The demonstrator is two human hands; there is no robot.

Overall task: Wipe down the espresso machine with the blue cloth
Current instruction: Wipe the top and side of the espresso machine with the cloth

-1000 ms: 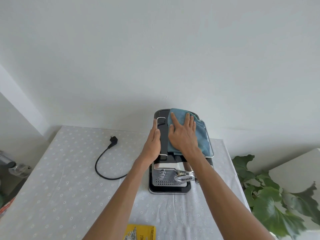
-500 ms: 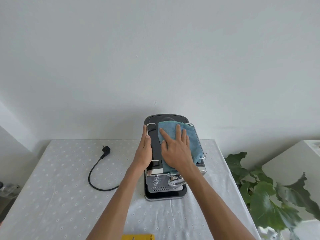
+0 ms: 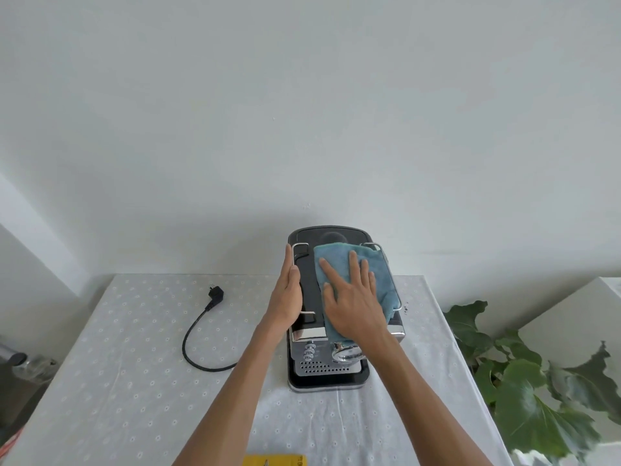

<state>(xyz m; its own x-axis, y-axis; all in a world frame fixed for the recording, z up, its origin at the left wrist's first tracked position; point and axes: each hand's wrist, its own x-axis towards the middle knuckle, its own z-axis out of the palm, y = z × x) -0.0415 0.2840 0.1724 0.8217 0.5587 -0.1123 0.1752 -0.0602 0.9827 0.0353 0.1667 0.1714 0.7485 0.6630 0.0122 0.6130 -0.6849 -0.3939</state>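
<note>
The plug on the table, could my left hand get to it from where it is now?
Probably yes. The left hand rests against the machine's left side, and the plug lies on bare cloth to its left, nothing between.

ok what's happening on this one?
A person is wiping the top of the espresso machine. The right hand presses the blue cloth flat on the machine's top, fingers spread. The left hand braces the machine's left side. The power plug lies unplugged on the table.
</note>
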